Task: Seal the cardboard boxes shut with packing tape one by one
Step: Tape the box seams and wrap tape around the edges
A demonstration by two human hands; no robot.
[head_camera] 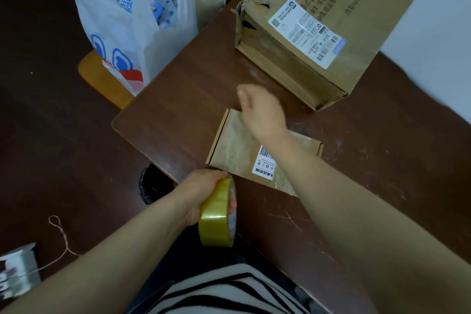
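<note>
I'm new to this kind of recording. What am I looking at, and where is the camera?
No machine here: a person works with bare hands, and the single picture comes from a camera worn on their head, looking down. On the table lie a small flat box and, farther back, a bigger torn box. The left hand grips a roll of packing tape. The right hand, blurred, hovers over the small flat box and holds nothing visible. A plastic bag sits beside the table.
</note>
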